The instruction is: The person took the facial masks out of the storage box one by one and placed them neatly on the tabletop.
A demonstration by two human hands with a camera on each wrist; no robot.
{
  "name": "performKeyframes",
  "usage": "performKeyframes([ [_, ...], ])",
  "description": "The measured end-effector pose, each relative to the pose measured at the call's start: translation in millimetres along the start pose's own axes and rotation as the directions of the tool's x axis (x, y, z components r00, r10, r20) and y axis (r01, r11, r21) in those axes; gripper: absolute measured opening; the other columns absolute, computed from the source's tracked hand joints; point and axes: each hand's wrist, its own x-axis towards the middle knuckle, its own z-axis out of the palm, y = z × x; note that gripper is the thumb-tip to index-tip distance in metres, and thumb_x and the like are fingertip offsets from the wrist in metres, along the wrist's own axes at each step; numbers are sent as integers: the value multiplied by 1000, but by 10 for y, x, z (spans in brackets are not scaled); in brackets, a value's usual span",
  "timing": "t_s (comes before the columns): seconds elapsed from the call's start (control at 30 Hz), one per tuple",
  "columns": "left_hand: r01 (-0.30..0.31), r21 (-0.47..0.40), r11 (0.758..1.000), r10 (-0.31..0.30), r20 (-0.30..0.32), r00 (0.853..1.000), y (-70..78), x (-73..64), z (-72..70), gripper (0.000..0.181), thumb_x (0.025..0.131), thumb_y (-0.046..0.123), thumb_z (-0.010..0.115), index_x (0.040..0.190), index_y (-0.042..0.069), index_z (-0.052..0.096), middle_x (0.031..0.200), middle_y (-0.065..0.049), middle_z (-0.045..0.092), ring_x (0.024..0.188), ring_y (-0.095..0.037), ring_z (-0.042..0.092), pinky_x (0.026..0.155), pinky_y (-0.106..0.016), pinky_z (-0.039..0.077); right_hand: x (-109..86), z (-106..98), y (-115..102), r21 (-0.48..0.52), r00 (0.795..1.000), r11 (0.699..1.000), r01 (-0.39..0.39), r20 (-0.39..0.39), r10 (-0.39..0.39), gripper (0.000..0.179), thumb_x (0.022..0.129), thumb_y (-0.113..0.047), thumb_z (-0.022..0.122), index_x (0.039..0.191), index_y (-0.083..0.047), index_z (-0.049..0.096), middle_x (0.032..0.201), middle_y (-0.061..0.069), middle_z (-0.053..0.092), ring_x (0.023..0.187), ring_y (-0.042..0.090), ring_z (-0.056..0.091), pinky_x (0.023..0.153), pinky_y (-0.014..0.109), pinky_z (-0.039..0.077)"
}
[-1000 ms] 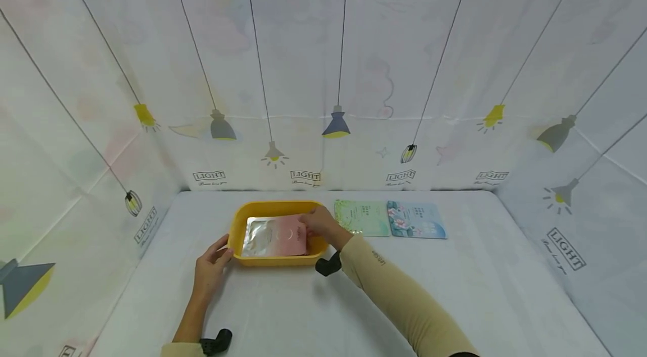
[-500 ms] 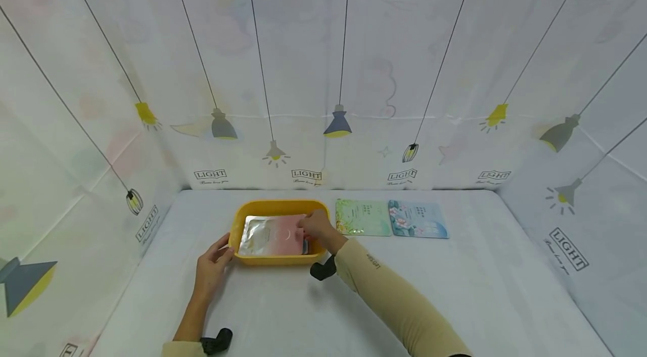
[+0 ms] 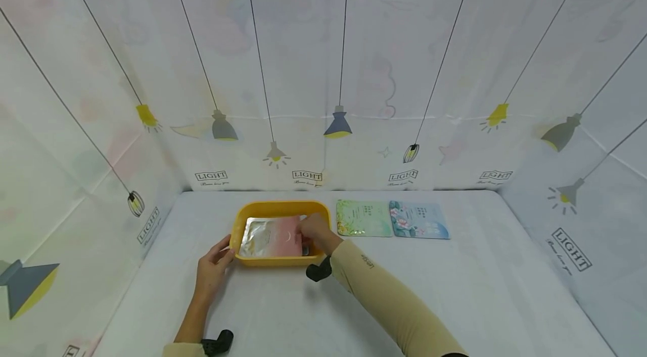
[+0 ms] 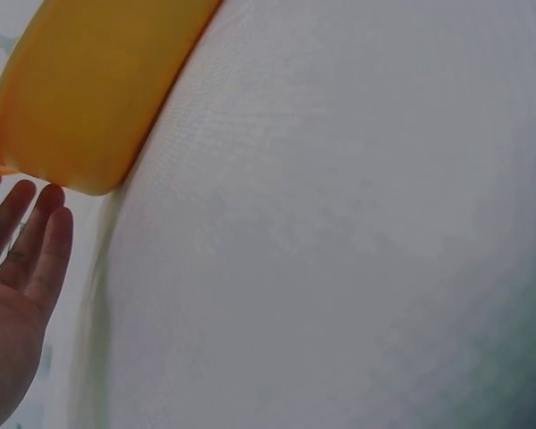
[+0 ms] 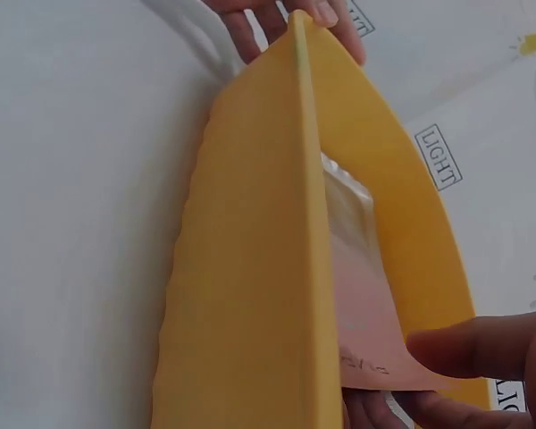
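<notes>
A pink and silver foil packet (image 3: 273, 236), flat like a sheet mask packet, lies in a yellow plastic basket (image 3: 278, 261). My right hand (image 3: 315, 228) reaches into the basket's right end and pinches the packet's pink edge. In the right wrist view its thumb (image 5: 451, 347) is over the pink packet (image 5: 366, 331), with fingers underneath. My left hand (image 3: 209, 267) touches the basket's left end, thumb at the rim. Its fingers (image 4: 49, 259) look fairly straight against the yellow basket (image 4: 80, 98) in the left wrist view. A small dark patch shows under the packet's right edge.
Right of the basket, a green packet (image 3: 364, 218) and a blue floral packet (image 3: 419, 219) lie side by side. The white table (image 3: 394, 284) meets a cloth backdrop (image 3: 323, 65) printed with hanging lamps behind and at both sides.
The pink packet has shifted slightly left within the basket. My right hand has moved a little left with it and dipped lower. My left hand keeps its place on the basket.
</notes>
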Motion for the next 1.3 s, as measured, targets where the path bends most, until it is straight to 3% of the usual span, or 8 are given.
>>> performKeyframes([
  [0.1,-9,-3,1000,9,-7,1000,6,-6,0,46,95,17,63,139,6,53,140,-18,55,94,11,56,78,-6,49,-27,6,2,-32,999,999,9,42,-7,14,84,-3,68,97,2,65,87,12,66,69,24,64,75,36,60],
  [0.23,-14,-1,1000,14,-11,1000,27,-19,-2,47,95,19,63,139,6,53,140,-18,55,95,10,56,78,-6,49,-53,15,13,-65,996,997,48,83,-42,19,84,-4,70,100,0,61,82,10,62,65,23,61,67,32,58],
  [0.4,-10,-10,1000,10,-3,1000,38,-23,-1,48,95,23,64,139,7,53,140,-17,55,99,7,58,79,-5,49,-54,29,17,-64,995,995,79,72,-74,15,84,-5,69,98,1,65,79,9,59,66,23,56,59,26,51],
  [0.7,5,27,1000,-5,-10,1000,5,20,4,48,96,24,63,140,10,53,141,-15,55,93,14,55,79,-5,48,34,46,39,28,998,998,57,-42,-55,31,83,-6,70,113,1,66,92,10,63,80,22,58,68,26,54],
  [0.97,26,48,999,-26,9,1000,5,14,2,49,97,31,61,142,13,51,143,-10,54,97,13,54,81,-3,47,-22,-26,6,157,997,985,74,-27,-71,31,85,-4,66,115,2,65,97,11,68,81,22,62,80,33,59],
  [1.3,50,72,996,-51,13,999,14,-15,14,49,98,31,58,143,14,49,145,-10,52,98,13,52,82,-2,45,-58,-131,25,220,995,971,94,-46,-86,24,86,-5,66,109,0,69,93,10,67,75,20,63,71,29,59],
])
